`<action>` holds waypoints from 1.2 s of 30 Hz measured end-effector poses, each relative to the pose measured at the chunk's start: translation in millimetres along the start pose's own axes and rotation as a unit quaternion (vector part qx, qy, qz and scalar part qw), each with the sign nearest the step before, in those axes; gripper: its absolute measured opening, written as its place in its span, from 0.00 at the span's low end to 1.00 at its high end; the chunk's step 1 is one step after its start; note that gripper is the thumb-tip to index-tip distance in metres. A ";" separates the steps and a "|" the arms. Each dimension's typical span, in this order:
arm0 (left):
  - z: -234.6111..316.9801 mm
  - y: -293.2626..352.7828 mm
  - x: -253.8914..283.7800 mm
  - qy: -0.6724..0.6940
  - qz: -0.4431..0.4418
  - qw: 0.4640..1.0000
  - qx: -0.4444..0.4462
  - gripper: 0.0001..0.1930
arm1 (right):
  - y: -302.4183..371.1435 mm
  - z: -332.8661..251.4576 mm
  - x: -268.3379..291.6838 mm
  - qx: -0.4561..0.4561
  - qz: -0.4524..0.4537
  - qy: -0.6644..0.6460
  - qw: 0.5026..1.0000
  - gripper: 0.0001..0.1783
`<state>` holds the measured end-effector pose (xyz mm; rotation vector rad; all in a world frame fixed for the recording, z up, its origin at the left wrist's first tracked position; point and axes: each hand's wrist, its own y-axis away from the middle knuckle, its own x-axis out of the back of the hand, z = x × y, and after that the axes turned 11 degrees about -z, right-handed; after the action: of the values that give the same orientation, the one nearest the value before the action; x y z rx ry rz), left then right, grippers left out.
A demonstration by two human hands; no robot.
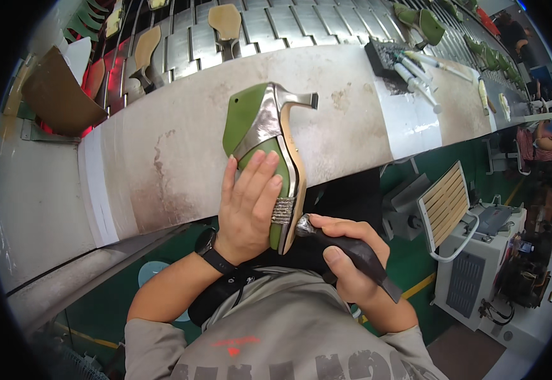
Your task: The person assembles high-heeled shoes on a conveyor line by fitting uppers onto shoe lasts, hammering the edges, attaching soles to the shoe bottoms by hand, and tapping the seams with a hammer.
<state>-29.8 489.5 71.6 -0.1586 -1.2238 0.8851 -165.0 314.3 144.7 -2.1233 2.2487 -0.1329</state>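
A silver high-heeled sandal [266, 123] lies on its side over the front edge of the workbench, fitted on a green shoe last [240, 121]. Its heel points right and its tan sole faces right. My left hand [245, 206] grips the last and upper from the left, fingers laid over the midfoot beside a glittery strap [282, 210]. In my right hand [359, 288] is a hammer [359, 252] with a dark handle, fingers and thumb wrapped round it. The hammer's rounded metal head [304, 225] is at the sole's edge near the toe; whether it touches cannot be made out.
Beyond the pale workbench [181, 145] runs a slatted metal conveyor [276, 28] carrying several shoes on lasts. Syringes [418, 82] rest by a dark holder [387, 60] at the right. A brown cardboard piece [61, 95] stands left. A wheeled machine [472, 278] and a seated person [545, 144] are further right.
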 end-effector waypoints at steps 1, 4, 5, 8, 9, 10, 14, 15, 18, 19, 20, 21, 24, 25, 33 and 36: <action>-3.5 3.8 -0.9 0.002 -0.008 1.000 0.005 0.30 | 5.9 8.3 -3.2 -0.008 0.001 -0.006 1.000 0.16; -8.8 8.0 -3.1 -0.046 -0.022 0.998 -0.023 0.45 | 15.8 17.4 -6.5 0.023 0.022 0.013 0.999 0.15; -7.8 9.0 -3.2 -0.044 -0.027 0.998 -0.021 0.45 | 13.6 14.5 -3.4 0.017 0.008 0.012 1.000 0.15; -4.1 8.9 -4.6 -0.044 -0.017 0.999 -0.021 0.44 | 6.3 11.4 4.2 -0.005 -0.007 -0.012 1.000 0.14; -0.8 7.4 -5.4 -0.020 0.006 1.000 -0.010 0.35 | 4.9 12.3 5.8 -0.019 -0.010 -0.033 0.999 0.14; 1.3 6.7 -6.1 0.006 0.030 1.000 0.002 0.26 | 5.7 15.5 7.2 -0.026 -0.002 -0.053 0.998 0.14; -2.0 13.7 -6.7 0.004 0.010 1.000 -0.016 0.27 | -3.8 24.4 6.5 -0.019 0.029 -0.123 0.992 0.13; -0.6 13.3 -5.7 0.005 0.010 1.000 -0.013 0.27 | -4.7 30.2 7.3 -0.022 0.028 -0.123 0.992 0.13; 0.0 13.5 -9.3 -0.016 -0.013 0.999 -0.026 0.47 | -10.1 48.4 12.6 -0.056 0.067 -0.265 0.960 0.15; -0.8 13.5 -9.7 -0.015 -0.014 1.000 -0.023 0.47 | -13.8 50.0 13.7 -0.060 0.067 -0.266 0.960 0.15; -1.6 12.9 -9.8 -0.018 -0.010 0.999 -0.030 0.46 | -18.0 51.2 14.9 -0.030 0.052 -0.266 0.962 0.16; -2.1 12.9 -10.1 -0.022 -0.005 0.999 -0.036 0.45 | -21.2 51.4 15.9 -0.001 0.037 -0.266 0.963 0.16; 2.4 14.1 -11.9 0.007 0.028 1.000 0.005 0.24 | -33.4 29.8 14.7 -0.011 0.007 -0.277 0.961 0.16; 1.7 14.3 -11.3 0.006 0.019 1.000 0.002 0.22 | -37.8 23.4 18.1 -0.014 0.005 -0.276 0.961 0.16; 2.7 15.0 -7.8 0.028 0.017 0.999 0.009 0.20 | -90.5 -28.9 44.0 0.029 -0.200 0.064 0.977 0.18; 4.3 13.4 -5.3 0.040 0.016 0.999 0.015 0.20 | -96.4 -48.2 34.5 0.048 -0.241 0.184 0.952 0.16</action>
<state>-40.6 493.5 61.9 -0.1868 -1.1358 0.9163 -75.7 276.0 202.5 -2.7291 1.7607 -0.6919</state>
